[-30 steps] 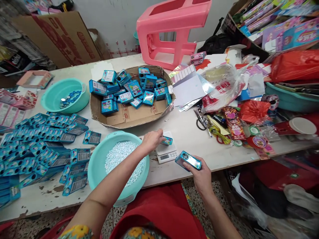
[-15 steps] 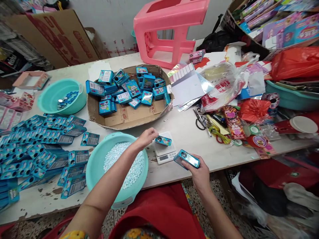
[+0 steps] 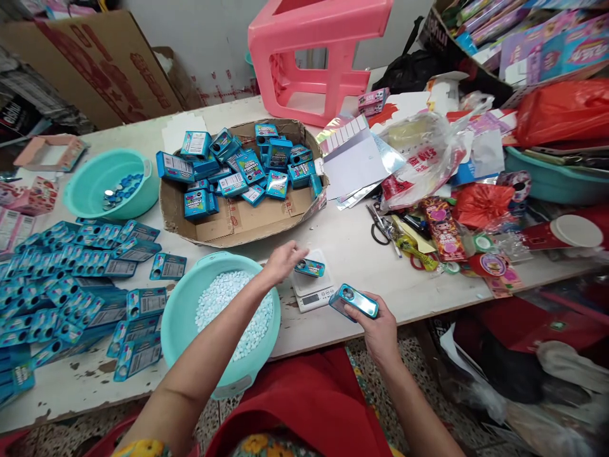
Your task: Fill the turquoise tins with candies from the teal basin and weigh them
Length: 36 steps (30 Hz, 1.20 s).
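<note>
My right hand [image 3: 378,327] holds a shiny blue tin [image 3: 353,301] just right of the white scale [image 3: 314,299]. Another small blue box [image 3: 309,267] is on the scale's plate. My left hand [image 3: 285,259] is at the left edge of that box, fingers bent and close together; whether something small is between them is too small to tell. Beneath my left forearm stands a turquoise basin [image 3: 174,343] with many pale blue pellets [image 3: 221,298]. Behind, a cardboard tray [image 3: 209,235] bears several blue boxes [image 3: 250,166].
Rows of blue boxes [image 3: 95,254] cover the table's left side. A second turquoise basin [image 3: 78,206] holds small blue pieces. Scissors [image 3: 378,225], a plastic bag [image 3: 419,158] and packaging lie at the right. A pink stool [image 3: 309,32] stands behind.
The whole view has shifted slightly. My left hand's fingers have loosened a little beside the box on the scale. The tin is still in my right hand.
</note>
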{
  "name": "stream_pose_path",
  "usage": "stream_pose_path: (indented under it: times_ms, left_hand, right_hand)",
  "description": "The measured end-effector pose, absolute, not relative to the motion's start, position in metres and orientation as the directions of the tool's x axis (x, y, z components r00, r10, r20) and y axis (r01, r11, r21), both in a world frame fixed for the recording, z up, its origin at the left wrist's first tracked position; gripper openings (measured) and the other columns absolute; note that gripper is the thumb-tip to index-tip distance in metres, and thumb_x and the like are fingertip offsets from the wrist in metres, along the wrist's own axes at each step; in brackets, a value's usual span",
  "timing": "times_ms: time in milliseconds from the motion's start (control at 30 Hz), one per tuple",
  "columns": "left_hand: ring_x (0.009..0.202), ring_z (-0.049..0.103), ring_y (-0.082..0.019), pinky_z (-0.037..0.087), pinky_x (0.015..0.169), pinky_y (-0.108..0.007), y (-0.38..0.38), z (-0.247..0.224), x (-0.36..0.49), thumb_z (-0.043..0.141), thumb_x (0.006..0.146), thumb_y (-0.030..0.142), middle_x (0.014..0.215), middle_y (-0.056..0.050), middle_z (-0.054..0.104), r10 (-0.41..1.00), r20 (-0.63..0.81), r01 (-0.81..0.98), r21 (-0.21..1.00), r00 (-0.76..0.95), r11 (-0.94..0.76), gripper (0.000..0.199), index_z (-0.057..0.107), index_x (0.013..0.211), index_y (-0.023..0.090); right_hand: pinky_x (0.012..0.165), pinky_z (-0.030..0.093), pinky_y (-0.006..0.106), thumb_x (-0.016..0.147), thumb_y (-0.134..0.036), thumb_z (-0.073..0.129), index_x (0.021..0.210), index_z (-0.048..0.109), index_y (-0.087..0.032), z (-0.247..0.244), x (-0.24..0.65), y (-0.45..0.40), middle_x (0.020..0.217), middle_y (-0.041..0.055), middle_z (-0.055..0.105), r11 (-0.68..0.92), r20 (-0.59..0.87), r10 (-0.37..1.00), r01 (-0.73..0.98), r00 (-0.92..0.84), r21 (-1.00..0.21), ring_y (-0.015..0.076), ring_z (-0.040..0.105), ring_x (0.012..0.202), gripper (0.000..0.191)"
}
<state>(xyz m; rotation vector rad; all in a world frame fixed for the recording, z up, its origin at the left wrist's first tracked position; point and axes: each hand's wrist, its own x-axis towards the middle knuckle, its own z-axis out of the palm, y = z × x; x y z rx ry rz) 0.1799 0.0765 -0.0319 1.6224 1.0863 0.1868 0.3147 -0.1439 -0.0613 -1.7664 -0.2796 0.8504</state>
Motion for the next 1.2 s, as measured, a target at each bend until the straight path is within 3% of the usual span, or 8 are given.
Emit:
stream_pose_path:
  times_ms: [100, 167, 267, 467, 700, 900, 1067, 1200]
  left_hand:
    - [0.041, 0.03, -0.004, 0.014, 0.041, -0.019, 0.082, -0.029, 0.17, 0.06, 0.073, 0.037, 0.055, 0.006, 0.039, 0.638, -0.543, 0.273, 0.836, 0.546, 0.477, 0.023, 0.05, 0.078, 0.017]
    - [0.042, 0.036, -0.004, 0.011, 0.04, -0.018, 0.083, -0.027, 0.165, 0.067, 0.063, 0.023, 0.058, 0.005, 0.043, 0.57, -0.599, 0.191, 0.765, 0.563, 0.615, 0.025, 0.05, 0.08, 0.016]
    - [0.045, 0.044, -0.005, 0.014, 0.039, -0.017, 0.081, -0.026, 0.163, 0.064, 0.06, 0.015, 0.064, 0.001, 0.053, 0.558, -0.599, 0.214, 0.768, 0.574, 0.604, 0.026, 0.051, 0.083, 0.015]
    - [0.039, 0.035, -0.003, 0.021, 0.04, -0.018, 0.077, -0.028, 0.173, 0.054, 0.073, 0.017, 0.059, 0.003, 0.054, 0.621, -0.504, 0.339, 0.863, 0.6, 0.373, 0.012, 0.053, 0.085, 0.014]
    - [0.038, 0.03, -0.003, 0.015, 0.04, -0.018, 0.079, -0.025, 0.176, 0.051, 0.073, 0.015, 0.058, 0.004, 0.048, 0.584, -0.561, 0.293, 0.82, 0.587, 0.492, 0.013, 0.053, 0.086, 0.014]
    - [0.045, 0.035, -0.005, 0.022, 0.041, -0.018, 0.076, -0.026, 0.17, 0.053, 0.072, 0.017, 0.064, 0.004, 0.047, 0.568, -0.529, 0.44, 0.846, 0.63, 0.3, 0.018, 0.054, 0.09, 0.016]
    - [0.061, 0.049, -0.011, 0.04, 0.057, -0.022, 0.078, -0.021, 0.176, 0.047, 0.076, 0.016, 0.076, 0.0, 0.056, 0.575, -0.389, 0.583, 0.788, 0.72, -0.197, 0.023, 0.058, 0.096, 0.018]
    - [0.08, 0.056, -0.016, 0.043, 0.073, -0.027, 0.079, -0.023, 0.18, 0.047, 0.072, 0.009, 0.087, -0.003, 0.062, 0.542, -0.307, 0.579, 0.679, 0.783, -0.452, 0.034, 0.06, 0.102, 0.019]
  right_hand:
    - [0.07, 0.05, 0.033, 0.054, -0.039, 0.081, 0.097, 0.061, -0.018, -0.061, 0.315, -0.143, 0.082, 0.0027, 0.068, -0.373, -0.405, 0.567, -0.214, 0.718, -0.903, 0.0187, 0.061, 0.074, 0.052]
    - [0.07, 0.05, 0.033, 0.054, -0.04, 0.081, 0.097, 0.061, -0.018, -0.062, 0.314, -0.141, 0.081, 0.0025, 0.067, -0.368, -0.4, 0.565, -0.214, 0.721, -0.905, 0.0184, 0.061, 0.073, 0.052]
    - [0.07, 0.05, 0.032, 0.054, -0.039, 0.082, 0.097, 0.061, -0.018, -0.063, 0.313, -0.139, 0.08, 0.0016, 0.067, -0.355, -0.399, 0.57, -0.223, 0.718, -0.908, 0.0176, 0.06, 0.072, 0.052]
    - [0.07, 0.048, 0.031, 0.054, -0.037, 0.082, 0.096, 0.06, -0.019, -0.061, 0.311, -0.136, 0.08, 0.0005, 0.066, -0.344, -0.406, 0.582, -0.239, 0.704, -0.908, 0.0165, 0.059, 0.073, 0.051]
    - [0.07, 0.048, 0.03, 0.055, -0.036, 0.082, 0.097, 0.061, -0.019, -0.064, 0.311, -0.138, 0.081, 0.0002, 0.066, -0.349, -0.406, 0.578, -0.236, 0.708, -0.907, 0.016, 0.059, 0.073, 0.05]
    - [0.07, 0.048, 0.031, 0.055, -0.037, 0.082, 0.097, 0.06, -0.019, -0.065, 0.309, -0.138, 0.081, 0.0011, 0.066, -0.355, -0.414, 0.581, -0.24, 0.701, -0.904, 0.0165, 0.059, 0.073, 0.051]
    - [0.071, 0.048, 0.03, 0.054, -0.037, 0.082, 0.097, 0.06, -0.019, -0.066, 0.307, -0.134, 0.08, 0.0004, 0.066, -0.358, -0.425, 0.58, -0.251, 0.695, -0.899, 0.0159, 0.058, 0.073, 0.052]
    - [0.071, 0.048, 0.031, 0.055, -0.037, 0.082, 0.097, 0.06, -0.019, -0.067, 0.307, -0.133, 0.08, 0.0007, 0.066, -0.357, -0.427, 0.588, -0.253, 0.687, -0.899, 0.0163, 0.058, 0.073, 0.051]
